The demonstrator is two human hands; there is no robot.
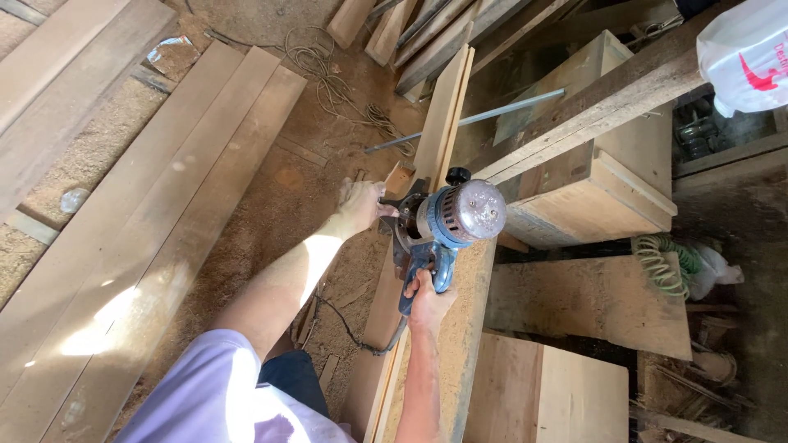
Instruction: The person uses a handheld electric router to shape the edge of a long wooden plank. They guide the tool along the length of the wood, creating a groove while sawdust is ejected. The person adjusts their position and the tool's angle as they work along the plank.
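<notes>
Both hands are gripping the blue electric router (447, 223) between them: left hand (361, 207) clutching its side handle, right hand (428, 297) its rear grip, over the plank (447, 115).

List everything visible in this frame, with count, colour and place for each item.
electric router: one, blue body with a grey metal top, on the board edge at centre
board being worked: one, pale wood, running from bottom centre up past the tool
long planks: several, light brown, lying on the sawdust floor at left
power cord: one, black, trailing down from the tool
rope: one tangle, tan, on the floor at top centre
metal rod: one, grey, slanting at upper centre
wooden boxes: at least two, pale wood, right of the tool
coiled hose: one, green, at right
plastic bag: one, white, top right
left hand: gripping the tool's side handle
right hand: gripping the rear handle
</notes>
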